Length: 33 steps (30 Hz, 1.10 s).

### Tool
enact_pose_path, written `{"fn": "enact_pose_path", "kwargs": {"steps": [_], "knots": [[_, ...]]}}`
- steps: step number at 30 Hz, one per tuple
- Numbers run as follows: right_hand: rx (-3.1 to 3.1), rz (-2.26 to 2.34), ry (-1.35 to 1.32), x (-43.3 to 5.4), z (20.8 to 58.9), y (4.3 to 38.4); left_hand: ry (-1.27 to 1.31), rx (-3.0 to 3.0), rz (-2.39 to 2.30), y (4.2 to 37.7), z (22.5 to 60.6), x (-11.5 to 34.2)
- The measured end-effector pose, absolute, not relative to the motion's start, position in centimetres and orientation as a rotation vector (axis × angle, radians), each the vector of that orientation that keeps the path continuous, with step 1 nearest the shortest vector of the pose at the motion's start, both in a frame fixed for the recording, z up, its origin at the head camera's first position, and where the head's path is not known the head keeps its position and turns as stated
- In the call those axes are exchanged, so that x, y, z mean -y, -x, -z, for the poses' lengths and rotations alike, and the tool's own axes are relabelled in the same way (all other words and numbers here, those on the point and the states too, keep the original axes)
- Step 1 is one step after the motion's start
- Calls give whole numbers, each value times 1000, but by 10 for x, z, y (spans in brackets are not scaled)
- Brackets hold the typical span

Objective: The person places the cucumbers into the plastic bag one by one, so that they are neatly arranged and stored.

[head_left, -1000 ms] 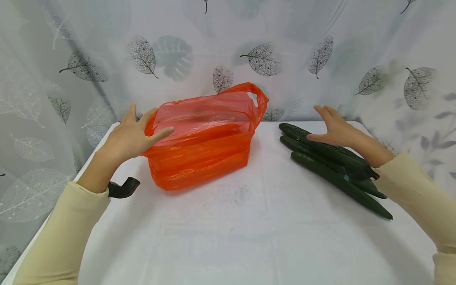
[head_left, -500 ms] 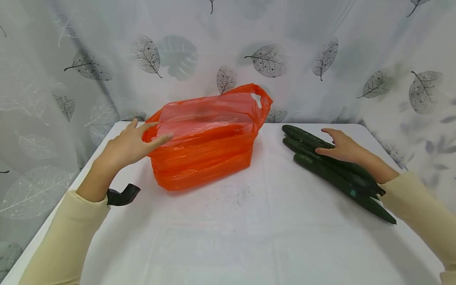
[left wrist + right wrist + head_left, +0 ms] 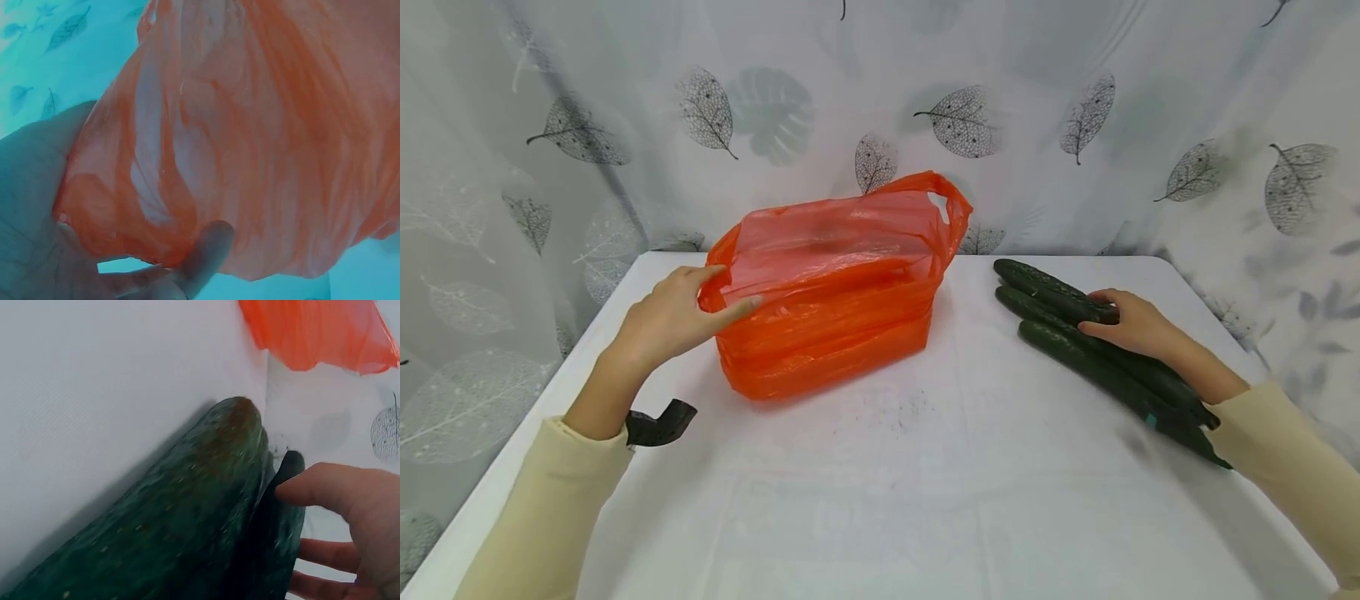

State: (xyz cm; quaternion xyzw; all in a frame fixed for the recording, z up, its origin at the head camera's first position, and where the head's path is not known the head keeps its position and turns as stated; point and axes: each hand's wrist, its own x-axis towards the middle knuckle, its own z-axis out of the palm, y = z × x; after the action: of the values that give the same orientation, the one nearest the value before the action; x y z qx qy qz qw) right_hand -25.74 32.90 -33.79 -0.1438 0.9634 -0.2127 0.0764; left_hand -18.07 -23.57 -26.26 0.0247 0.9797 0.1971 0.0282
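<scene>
On the right of the table, three dark green cucumbers lie side by side. My right hand (image 3: 1138, 325) grips the rear cucumber (image 3: 1045, 287), its thumb on the near side. In the right wrist view, the thumb and fingers (image 3: 319, 550) sit on opposite sides of this cucumber (image 3: 275, 531), beside a larger-looking cucumber (image 3: 181, 506). My left hand (image 3: 673, 317) is at the left end of an orange plastic bag (image 3: 835, 308), thumb and fingers spread. The left wrist view shows a digit (image 3: 209, 253) in front of the bag's lower corner (image 3: 156, 212).
A white-covered table (image 3: 880, 500) lies under everything, with small dark specks at its middle. Behind it hangs a pale curtain (image 3: 820, 83) with leaf prints. A black strap end (image 3: 662, 423) sticks out from my left wrist.
My right hand has come down onto the rear cucumber and now grips it. My left hand has lowered a little beside the bag, its fingers less raised. The bag stays in place.
</scene>
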Motion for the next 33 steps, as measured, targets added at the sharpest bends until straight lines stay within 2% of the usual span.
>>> {"fn": "enact_pose_path", "kwargs": {"steps": [16,24,33], "knots": [[-2960,633,370,-355,347,247,-70,-3192,-981,175,290,236],[-3001,629,638,-361,351,246,-74,-3185,-1108,173,297,234],[-2984,589,648,-363,353,243,-78,-3190,-1193,172,308,230]]}}
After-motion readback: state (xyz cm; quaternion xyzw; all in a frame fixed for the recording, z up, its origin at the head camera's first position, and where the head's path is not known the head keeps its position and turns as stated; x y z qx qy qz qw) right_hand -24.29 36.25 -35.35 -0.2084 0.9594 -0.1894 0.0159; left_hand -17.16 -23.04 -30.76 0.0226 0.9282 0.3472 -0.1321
